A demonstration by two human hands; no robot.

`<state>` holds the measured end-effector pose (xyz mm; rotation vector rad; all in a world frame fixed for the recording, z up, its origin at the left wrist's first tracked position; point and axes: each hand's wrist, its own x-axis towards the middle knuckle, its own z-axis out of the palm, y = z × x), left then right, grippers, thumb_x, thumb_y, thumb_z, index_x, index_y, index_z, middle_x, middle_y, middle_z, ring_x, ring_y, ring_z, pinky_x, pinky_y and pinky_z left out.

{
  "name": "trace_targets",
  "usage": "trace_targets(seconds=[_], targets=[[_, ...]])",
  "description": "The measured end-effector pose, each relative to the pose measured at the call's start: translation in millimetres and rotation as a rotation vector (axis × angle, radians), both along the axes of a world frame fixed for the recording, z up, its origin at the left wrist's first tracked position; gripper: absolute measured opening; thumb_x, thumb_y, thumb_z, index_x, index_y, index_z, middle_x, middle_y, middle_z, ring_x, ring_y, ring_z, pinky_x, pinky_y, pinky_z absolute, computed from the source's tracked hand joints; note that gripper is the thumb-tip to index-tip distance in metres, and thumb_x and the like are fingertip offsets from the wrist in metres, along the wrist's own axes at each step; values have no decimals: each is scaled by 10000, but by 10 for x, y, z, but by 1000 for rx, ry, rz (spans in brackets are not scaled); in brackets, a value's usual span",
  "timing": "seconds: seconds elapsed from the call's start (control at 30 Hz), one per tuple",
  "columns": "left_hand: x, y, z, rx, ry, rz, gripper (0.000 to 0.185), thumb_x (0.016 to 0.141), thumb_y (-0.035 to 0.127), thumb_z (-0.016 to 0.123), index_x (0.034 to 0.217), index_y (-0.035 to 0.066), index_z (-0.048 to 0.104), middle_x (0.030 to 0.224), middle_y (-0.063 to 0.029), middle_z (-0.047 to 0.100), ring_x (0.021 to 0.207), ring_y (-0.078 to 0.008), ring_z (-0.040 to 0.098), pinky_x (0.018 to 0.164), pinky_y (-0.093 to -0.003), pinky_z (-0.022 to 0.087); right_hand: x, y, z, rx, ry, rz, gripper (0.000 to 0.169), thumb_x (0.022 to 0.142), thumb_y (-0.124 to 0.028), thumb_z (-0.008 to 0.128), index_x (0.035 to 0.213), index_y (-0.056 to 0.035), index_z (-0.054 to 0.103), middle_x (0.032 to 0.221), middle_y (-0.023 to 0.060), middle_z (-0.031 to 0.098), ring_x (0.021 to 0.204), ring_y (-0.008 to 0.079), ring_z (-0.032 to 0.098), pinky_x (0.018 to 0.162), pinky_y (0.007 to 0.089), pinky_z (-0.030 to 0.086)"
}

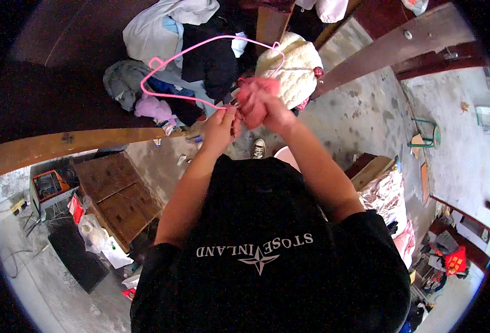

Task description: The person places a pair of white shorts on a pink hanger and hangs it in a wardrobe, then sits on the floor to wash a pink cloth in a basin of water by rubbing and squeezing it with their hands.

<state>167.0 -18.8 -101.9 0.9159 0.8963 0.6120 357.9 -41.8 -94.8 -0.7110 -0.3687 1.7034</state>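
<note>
A pink clothes hanger point(178, 97) is held out in front of me, its wide frame extending up and to the left over heaped clothes. My left hand point(222, 127) grips the hanger near its hook end. Blurred by motion, my right hand point(275, 113) holds a crumpled pink cloth point(255, 98) against that same end of the hanger. The cloth covers part of the hanger and the fingers, so the hook cannot be made out. Behind the hanger lie a black garment point(207, 58), a light grey garment point(149, 35) and a lilac cloth point(154, 107).
A cream quilted item point(297, 58) lies beyond my right hand. A wooden beam point(82, 141) runs across the left, above a brown wooden cabinet point(118, 193). Near my shoe point(259, 148) stands a pale pink basin point(287, 159). A green stool point(436, 137) is farther right.
</note>
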Motion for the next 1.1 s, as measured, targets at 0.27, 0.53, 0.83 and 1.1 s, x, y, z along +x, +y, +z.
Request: trace_targets(seconds=[0.27, 0.53, 0.83, 1.1], targets=[[-282, -211, -483, -185, 69, -276, 277, 1074, 265, 517, 906, 47, 552, 679, -16, 526, 522, -107, 493, 452, -276, 398, 377, -968, -800, -336, 37, -241, 346, 987, -241, 673, 1280, -69, 606, 1171, 82, 692, 1061, 235, 676, 927, 439, 577], [-803, -332, -1048, -210, 350, -729, 206, 1063, 229, 535, 1045, 30, 586, 786, -59, 649, 576, -101, 563, 503, -248, 470, 297, -2818, -1756, -656, 43, -696, 417, 908, -237, 716, 1247, -12, 622, 1103, 126, 710, 956, 283, 715, 870, 422, 590], [-663, -584, -1336, -299, 694, -719, 171, 961, 159, 693, 1014, 35, 587, 887, -110, 714, 629, -121, 616, 533, -277, 537, 154, -4259, -3701, -1090, -608, -692, 550, 805, -193, 782, 1289, -9, 598, 1157, 135, 710, 1044, 253, 703, 922, 373, 558], [-646, -1025, -2453, -376, 837, -734, 195, 940, 100, 705, 1097, -13, 681, 895, -70, 691, 671, -117, 632, 566, -263, 549, 593, -4051, -5196, -1432, -1059, -354, 653, 706, -396, 749, 1253, -62, 625, 1181, 214, 702, 1138, 380, 662, 972, 451, 519]])
